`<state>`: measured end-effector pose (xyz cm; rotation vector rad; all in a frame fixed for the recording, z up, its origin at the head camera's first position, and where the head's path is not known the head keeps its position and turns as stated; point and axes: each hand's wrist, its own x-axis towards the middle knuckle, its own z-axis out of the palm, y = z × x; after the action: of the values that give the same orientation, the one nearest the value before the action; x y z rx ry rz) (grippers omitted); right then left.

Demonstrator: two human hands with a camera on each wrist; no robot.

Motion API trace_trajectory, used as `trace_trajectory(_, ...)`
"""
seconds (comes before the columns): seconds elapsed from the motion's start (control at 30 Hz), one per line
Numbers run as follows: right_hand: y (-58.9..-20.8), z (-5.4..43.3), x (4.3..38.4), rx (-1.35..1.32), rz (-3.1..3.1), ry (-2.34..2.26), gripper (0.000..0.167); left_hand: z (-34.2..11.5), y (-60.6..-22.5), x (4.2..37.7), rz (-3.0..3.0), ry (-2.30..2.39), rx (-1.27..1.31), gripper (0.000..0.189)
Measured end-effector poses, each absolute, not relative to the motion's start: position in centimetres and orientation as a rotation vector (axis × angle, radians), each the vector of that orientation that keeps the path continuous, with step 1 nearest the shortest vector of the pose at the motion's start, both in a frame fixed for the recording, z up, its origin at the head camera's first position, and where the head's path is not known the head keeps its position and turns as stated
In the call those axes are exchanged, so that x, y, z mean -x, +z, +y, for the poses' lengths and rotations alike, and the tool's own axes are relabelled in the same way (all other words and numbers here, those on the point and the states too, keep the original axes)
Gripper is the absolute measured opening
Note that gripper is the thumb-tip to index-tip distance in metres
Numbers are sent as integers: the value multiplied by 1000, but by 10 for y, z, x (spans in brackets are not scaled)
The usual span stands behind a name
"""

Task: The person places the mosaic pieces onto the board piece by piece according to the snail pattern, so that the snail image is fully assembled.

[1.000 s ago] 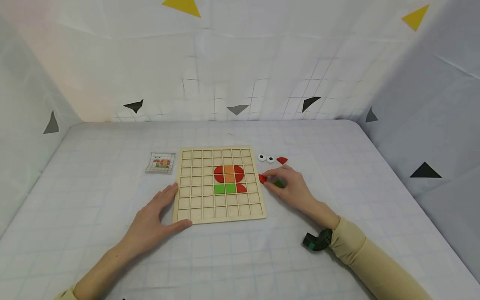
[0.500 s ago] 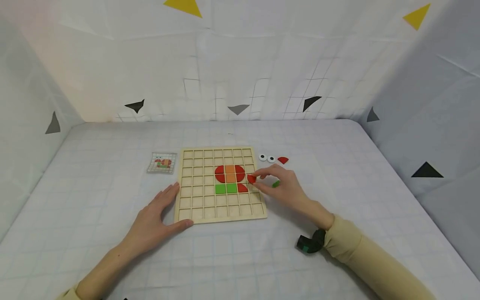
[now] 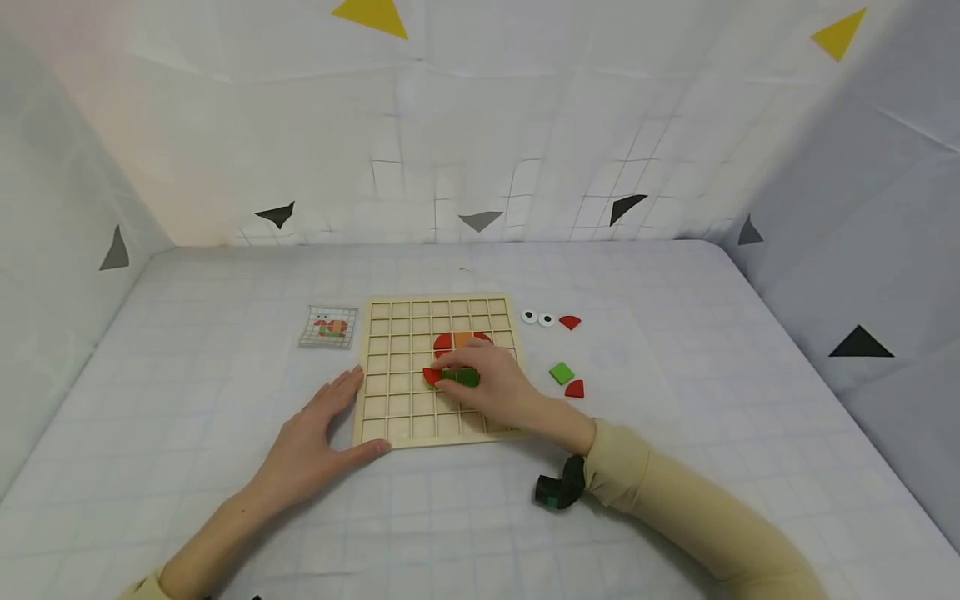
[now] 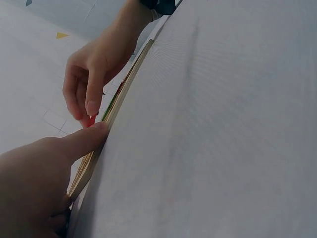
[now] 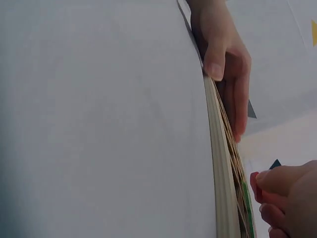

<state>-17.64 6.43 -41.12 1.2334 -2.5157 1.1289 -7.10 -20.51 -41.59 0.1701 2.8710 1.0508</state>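
My right hand [image 3: 498, 385] pinches a red quarter-circle tile [image 3: 431, 377] between thumb and fingers, over the wooden grid board [image 3: 397, 427]. In the right wrist view this tile [image 5: 256, 186] stands a little off the board's surface. Just right of it lie green square tiles [image 3: 467, 377], partly under my fingers. Behind them sit red curved tiles [image 3: 443, 340] and an orange tile [image 3: 463, 339]; my hand hides part of this group. My left hand [image 3: 303, 450] rests against the board's near left corner, thumb on the front edge and fingers extended along the left side.
Right of the board lie a green square [image 3: 562, 372], a red quarter-circle [image 3: 575, 389], another red quarter-circle [image 3: 570, 322] and two round eye pieces [image 3: 529, 317]. A small picture card [image 3: 329, 327] lies left of the board. A dark device [image 3: 561, 485] sits at my right wrist.
My right hand has carried the red quarter-circle tile leftward from beside the board to left of the green squares. The green square and a red tile on the table are now uncovered. My left hand stays put.
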Motion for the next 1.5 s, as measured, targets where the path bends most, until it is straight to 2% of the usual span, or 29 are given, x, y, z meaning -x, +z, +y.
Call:
trace_trajectory(0.57,-425,54,174,-1354,-2372,1008,23,-207,-417,73,2853,1044,-161,105)
trace_trajectory(1.3,-428,53,175,-1320,-2373,995,23,-206,-417,74,2855,1017,-153,106)
trace_trajectory(1.5,-414,61,179,-1265,-2247,1090,23,-205,-417,73,2857,1045,-167,106)
